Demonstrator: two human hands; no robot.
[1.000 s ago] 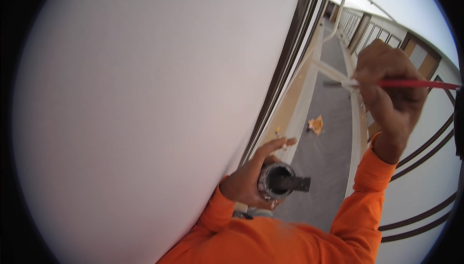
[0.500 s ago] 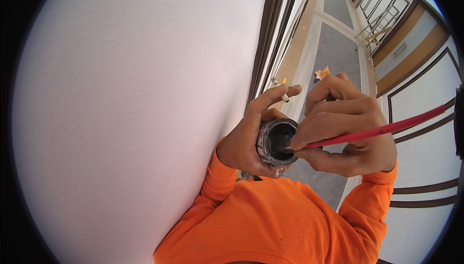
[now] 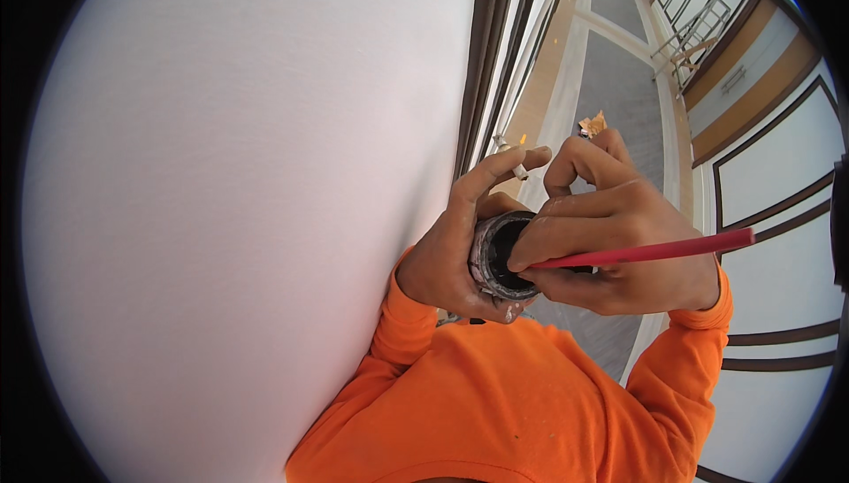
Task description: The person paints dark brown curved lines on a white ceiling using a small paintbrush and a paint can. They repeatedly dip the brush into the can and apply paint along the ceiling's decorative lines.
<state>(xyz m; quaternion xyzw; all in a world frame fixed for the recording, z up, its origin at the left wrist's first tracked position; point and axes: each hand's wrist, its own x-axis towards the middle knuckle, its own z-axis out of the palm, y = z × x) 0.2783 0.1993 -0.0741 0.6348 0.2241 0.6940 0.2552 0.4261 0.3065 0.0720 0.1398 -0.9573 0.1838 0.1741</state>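
My left hand (image 3: 442,249) is wrapped round a small paint-smeared jar (image 3: 480,262) with dark, almost black paint inside. A cigarette (image 3: 519,170) sits between the raised fingers of that same hand. In a pinch, my right hand (image 3: 623,231) grips a thin paintbrush with a red handle (image 3: 681,246). Its fingertips are over the mouth of the jar, and the brush's lower end is hidden behind them. The handle slants out to the right, above the back of the hand. White specks mark my left hand near the thumb.
A large white wall (image 3: 248,218) rises close along my left, with dark brown trim (image 3: 482,49) beyond it. A grey floor strip (image 3: 619,76) runs ahead, with a crumpled brownish scrap (image 3: 592,123) on it. Metal frames (image 3: 703,32) and white panels with brown mouldings (image 3: 778,164) line the right.
My right hand has shifted left and farther over the jar. The brush has moved left with it, and its lower end has gone out of sight. My left hand keeps its hold.
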